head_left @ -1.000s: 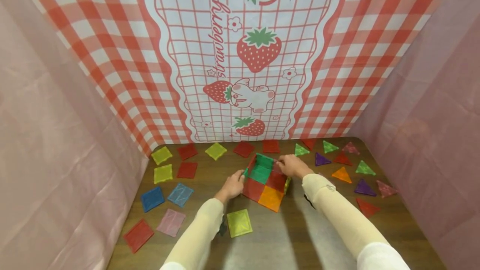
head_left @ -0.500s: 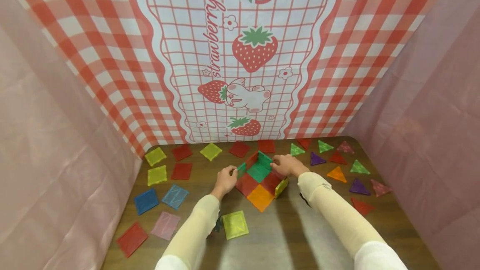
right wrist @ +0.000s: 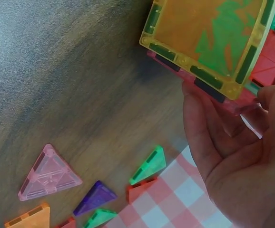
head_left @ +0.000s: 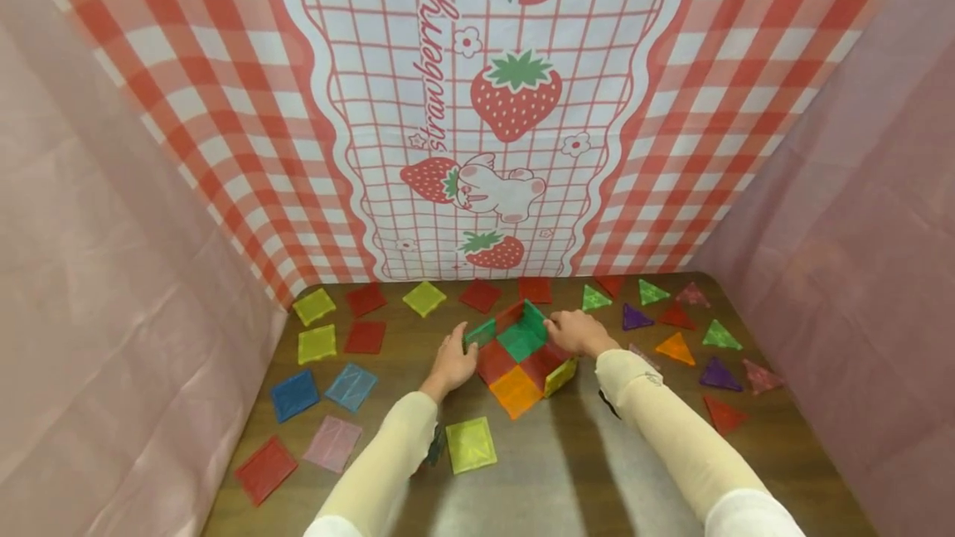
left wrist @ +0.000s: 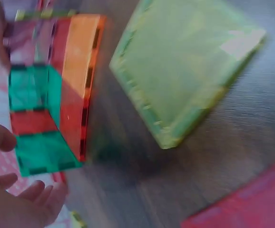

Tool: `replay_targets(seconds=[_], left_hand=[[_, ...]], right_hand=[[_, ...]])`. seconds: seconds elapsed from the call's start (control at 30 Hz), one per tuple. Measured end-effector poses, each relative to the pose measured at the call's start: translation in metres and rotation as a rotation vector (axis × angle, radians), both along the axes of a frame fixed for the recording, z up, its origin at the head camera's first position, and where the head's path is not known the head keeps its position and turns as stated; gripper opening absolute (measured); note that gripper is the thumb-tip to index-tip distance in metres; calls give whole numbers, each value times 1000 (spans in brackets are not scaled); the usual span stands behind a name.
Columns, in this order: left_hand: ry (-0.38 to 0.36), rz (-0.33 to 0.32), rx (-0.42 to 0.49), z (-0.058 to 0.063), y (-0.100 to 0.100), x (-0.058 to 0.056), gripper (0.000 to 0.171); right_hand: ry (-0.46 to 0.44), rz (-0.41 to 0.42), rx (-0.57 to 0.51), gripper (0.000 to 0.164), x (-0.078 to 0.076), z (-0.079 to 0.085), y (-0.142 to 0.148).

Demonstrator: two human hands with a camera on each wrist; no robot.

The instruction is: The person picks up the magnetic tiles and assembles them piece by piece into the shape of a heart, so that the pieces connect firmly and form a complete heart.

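In the head view, a box of see-through magnetic tiles stands mid-table. Its floor joins green, red and orange squares (head_left: 516, 392). Upright around it are a green square (head_left: 480, 332) at left, red (head_left: 511, 315) and green (head_left: 534, 320) ones behind, and a yellow one (head_left: 559, 377) at right. My left hand (head_left: 453, 361) is at the left green wall, fingers loosely spread round its outer edge; contact is unclear. My right hand (head_left: 578, 331) pinches a pink square tile (right wrist: 232, 103) on the right side, beside the yellow tile in the right wrist view.
A loose yellow square (head_left: 471, 445) lies in front of the box. Several squares, including a blue one (head_left: 294, 394) and a red one (head_left: 266, 470), lie at left. Triangles such as the orange one (head_left: 675, 348) lie at right. A checked cloth (head_left: 261, 147) hangs behind.
The box has turned, its orange corner shifting left toward the front. My left hand has loosened from the green wall and moved slightly left. The right hand stays at the right wall.
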State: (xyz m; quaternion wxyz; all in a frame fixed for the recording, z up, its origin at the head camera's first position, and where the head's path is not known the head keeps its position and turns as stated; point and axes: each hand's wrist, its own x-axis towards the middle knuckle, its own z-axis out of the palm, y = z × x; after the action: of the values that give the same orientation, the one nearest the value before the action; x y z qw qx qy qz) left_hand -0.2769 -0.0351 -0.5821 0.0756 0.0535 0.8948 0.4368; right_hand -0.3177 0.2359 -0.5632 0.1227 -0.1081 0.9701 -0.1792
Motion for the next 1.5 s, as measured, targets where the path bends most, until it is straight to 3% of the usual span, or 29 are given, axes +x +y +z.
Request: replay_targets(seconds=[0.1, 0.2, 0.3, 0.37, 0.53, 0.73, 0.83, 0.97, 1.07, 1.27, 1.5], left_hand=[[111, -64, -118, -1, -3, 24, 49], [188, -227, -324, 1, -8, 51, 41], [197, -423, -512, 2, -12, 73, 41], [173, -510, -591, 1, -11, 84, 47], [199, -576, -720, -4, -4, 103, 57], [311, -563, -822, -8, 0, 109, 51], [340, -578, -820, -9, -1, 107, 49], [343, -581, -753, -6, -7, 98, 54], [342, -501, -629, -4, -11, 86, 61], [292, -283, -347, -7, -19, 63, 66], [250, -180, -188, -19, -19, 46, 63]], right_hand=[[2, -1, 7, 38, 2, 0, 0], [14, -1, 8, 37, 5, 1, 1], [22, 1, 10, 35, 7, 1, 2], [23, 5, 11, 35, 8, 1, 3], [28, 7, 12, 36, 9, 4, 2], [4, 7, 15, 38, 9, 6, 4], [1, 2, 13, 39, 10, 5, 4], [3, 3, 5, 39, 11, 5, 4], [9, 4, 4, 39, 12, 6, 4], [4, 5, 5, 35, 11, 8, 6], [-10, 4, -5, 33, 11, 5, 6]])
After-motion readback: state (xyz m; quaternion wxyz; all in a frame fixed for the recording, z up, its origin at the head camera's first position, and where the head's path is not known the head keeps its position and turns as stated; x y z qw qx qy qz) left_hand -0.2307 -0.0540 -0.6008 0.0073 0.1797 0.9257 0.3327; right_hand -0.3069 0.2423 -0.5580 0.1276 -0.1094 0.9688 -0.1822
